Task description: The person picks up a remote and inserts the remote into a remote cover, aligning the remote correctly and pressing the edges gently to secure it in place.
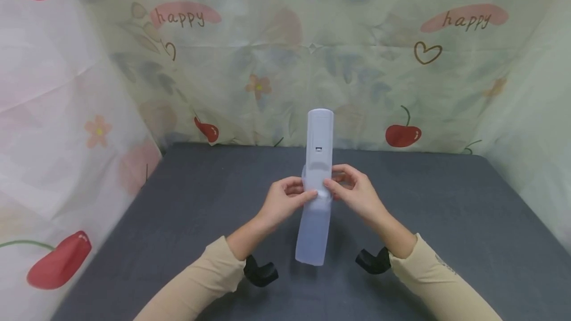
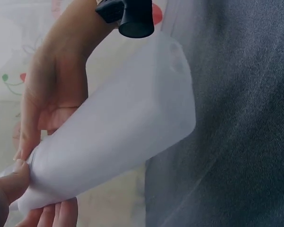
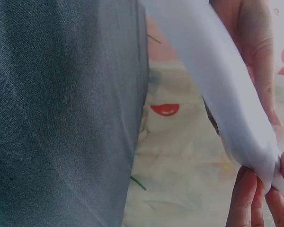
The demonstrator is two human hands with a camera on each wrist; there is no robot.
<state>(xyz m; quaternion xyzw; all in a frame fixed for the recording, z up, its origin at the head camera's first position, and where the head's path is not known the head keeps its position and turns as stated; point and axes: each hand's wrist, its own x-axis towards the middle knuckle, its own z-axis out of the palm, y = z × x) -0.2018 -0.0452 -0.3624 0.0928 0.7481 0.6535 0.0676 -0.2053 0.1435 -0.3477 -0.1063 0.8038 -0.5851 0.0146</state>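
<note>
A long white remote control [image 1: 319,135] stands upright in front of me, its back with a small latch turned toward the head camera. A translucent, frosted sleeve [image 1: 313,241] covers its lower end and hangs down below. My left hand [image 1: 285,201] pinches the sleeve's upper part, thumb on the near face and fingers behind. From the other side my right hand [image 1: 354,194] pinches the remote at the sleeve's mouth, its thumb slightly higher. In the left wrist view the sleeve [image 2: 109,123] spreads wide toward its closed end, which has small holes.
A dark grey cloth covers the table [image 1: 200,202]. Printed curtains [image 1: 348,63] with cherries and hearts rise behind it and at both sides. Black wrist mounts [image 1: 260,271] jut inward from both sleeves, near the hanging end.
</note>
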